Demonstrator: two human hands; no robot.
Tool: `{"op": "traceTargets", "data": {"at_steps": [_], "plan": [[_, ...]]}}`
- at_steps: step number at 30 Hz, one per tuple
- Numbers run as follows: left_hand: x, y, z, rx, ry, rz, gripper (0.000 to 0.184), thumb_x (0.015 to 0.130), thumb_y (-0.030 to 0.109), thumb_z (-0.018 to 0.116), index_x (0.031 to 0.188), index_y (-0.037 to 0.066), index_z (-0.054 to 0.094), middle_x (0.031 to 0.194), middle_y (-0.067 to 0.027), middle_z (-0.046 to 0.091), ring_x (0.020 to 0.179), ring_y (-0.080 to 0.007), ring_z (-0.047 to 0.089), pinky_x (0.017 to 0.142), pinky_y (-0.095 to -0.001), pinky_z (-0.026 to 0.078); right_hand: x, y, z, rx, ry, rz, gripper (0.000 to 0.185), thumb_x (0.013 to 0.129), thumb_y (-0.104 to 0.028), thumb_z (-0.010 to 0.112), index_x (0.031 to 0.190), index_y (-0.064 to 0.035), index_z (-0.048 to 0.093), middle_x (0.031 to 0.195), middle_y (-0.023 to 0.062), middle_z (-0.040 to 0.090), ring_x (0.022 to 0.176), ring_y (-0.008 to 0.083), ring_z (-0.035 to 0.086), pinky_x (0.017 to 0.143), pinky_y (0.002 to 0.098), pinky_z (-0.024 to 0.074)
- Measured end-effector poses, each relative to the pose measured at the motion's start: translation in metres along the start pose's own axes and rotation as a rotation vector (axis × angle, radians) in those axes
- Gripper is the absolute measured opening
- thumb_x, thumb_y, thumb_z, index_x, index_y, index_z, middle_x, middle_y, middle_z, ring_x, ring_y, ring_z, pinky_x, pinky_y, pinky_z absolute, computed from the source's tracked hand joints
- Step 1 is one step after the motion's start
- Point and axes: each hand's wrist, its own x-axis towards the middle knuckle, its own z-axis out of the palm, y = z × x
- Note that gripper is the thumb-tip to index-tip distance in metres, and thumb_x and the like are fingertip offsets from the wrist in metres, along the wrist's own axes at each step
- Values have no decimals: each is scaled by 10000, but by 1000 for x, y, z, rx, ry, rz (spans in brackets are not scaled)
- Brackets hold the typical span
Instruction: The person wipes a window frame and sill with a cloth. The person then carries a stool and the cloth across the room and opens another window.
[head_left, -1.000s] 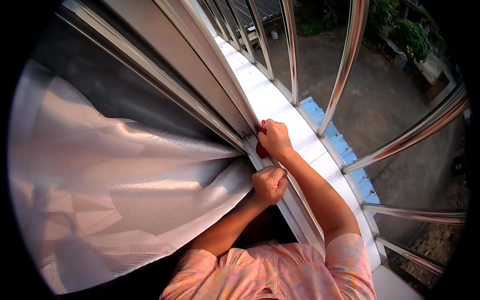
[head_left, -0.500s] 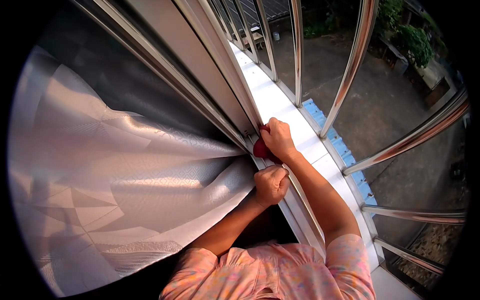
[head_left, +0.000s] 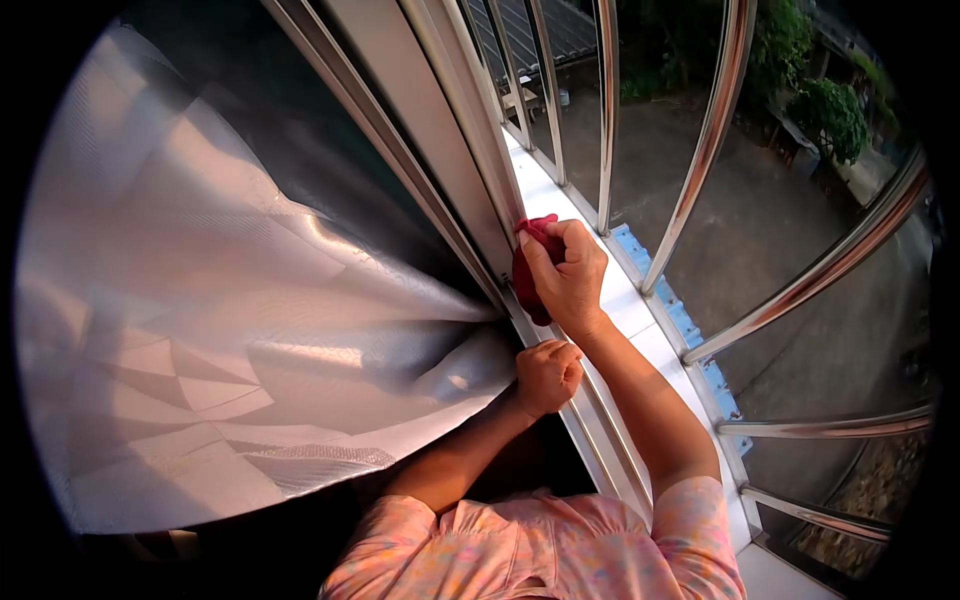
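A dark red cloth (head_left: 530, 278) is pinched in my right hand (head_left: 577, 280), pressed against the lower corner of the sliding window frame (head_left: 480, 150) beside the white sill. Just below it, my left hand (head_left: 548, 378) is closed in a fist over the window track (head_left: 600, 435); whatever its fingers wrap is hidden. The pale patterned curtain (head_left: 300, 330) bunches toward the track, close to my left hand and forearm.
Curved metal bars (head_left: 700, 150) rise along the outer edge of the white tiled sill (head_left: 625, 305). Beyond them lie a blue corrugated strip (head_left: 685, 325), a concrete yard (head_left: 690, 180) far below, and green plants (head_left: 830, 115).
My right hand has turned and shifted slightly up and right, so more of the red cloth shows. The curtain has swung a little and its lower edge has risen. My left hand stays nearly in place.
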Motion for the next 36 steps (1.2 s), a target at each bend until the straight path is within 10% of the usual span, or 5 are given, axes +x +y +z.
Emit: {"op": "traceTargets", "data": {"at_steps": [4,10,28,36], "plan": [[1,1,-3,-42,2,-3,47,684,20,557,723,45,566,644,-122,581,588,-305,584,517,-374,473,45,-42,10,32,43,-391,204,722,10,616,892,6,504,796,177,551,659,308,557,604,349,471],[3,1,-2,-48,36,27,42,673,20,559,701,47,542,600,-125,537,558,-313,559,487,-380,450,32,-10,32,-91,6,-382,254,730,-40,657,888,4,464,814,170,516,697,335,539,619,382,470],[-4,-2,3,-27,65,31,110,644,111,649,587,50,577,593,-125,570,520,-322,561,456,-392,433,-46,54,28,-689,-554,446,290,715,-244,651,703,24,541,738,230,618,696,406,604,674,468,500],[2,-3,3,-71,119,69,100,645,71,604,579,49,532,594,-127,551,551,-322,559,481,-389,442,-23,43,26,-482,-316,55,307,722,-242,656,647,-11,468,634,188,579,575,372,571,545,439,474]]}}
